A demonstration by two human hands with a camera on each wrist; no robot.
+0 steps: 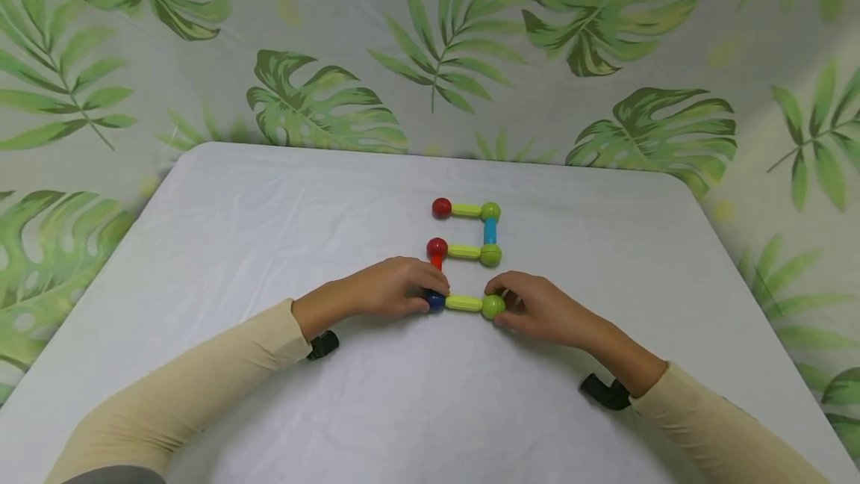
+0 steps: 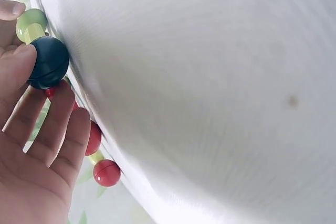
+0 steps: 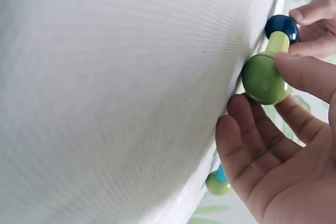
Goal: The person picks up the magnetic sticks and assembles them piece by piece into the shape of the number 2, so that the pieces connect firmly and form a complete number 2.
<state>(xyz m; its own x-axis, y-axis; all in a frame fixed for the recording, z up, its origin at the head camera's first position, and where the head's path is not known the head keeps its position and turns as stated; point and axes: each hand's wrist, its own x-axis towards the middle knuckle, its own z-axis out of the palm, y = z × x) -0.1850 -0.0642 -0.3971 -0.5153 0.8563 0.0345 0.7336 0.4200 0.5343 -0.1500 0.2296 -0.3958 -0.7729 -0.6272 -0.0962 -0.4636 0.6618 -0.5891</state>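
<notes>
A chain of balls and short rods lies on the white table, bent like a squared S. My left hand (image 1: pixel 403 286) holds the dark blue ball (image 2: pixel 50 61) at its near left corner, thumb on one side and fingers on the other. My right hand (image 1: pixel 540 308) pinches the green ball (image 3: pixel 264 78) at the near right end. A yellow-green rod (image 1: pixel 463 303) joins these two balls. From the blue ball a red rod (image 1: pixel 437 263), partly hidden by my left fingers, runs up to a red ball (image 1: pixel 437 248).
Farther back, another yellow-green rod (image 1: pixel 463 252) leads to a green ball (image 1: pixel 490 255). A blue rod (image 1: pixel 490 231) links that to a second green ball (image 1: pixel 491 211), then a rod and a red ball (image 1: pixel 441 208). Leaf-patterned cloth (image 1: pixel 463 125) hangs behind the white table (image 1: pixel 302 193).
</notes>
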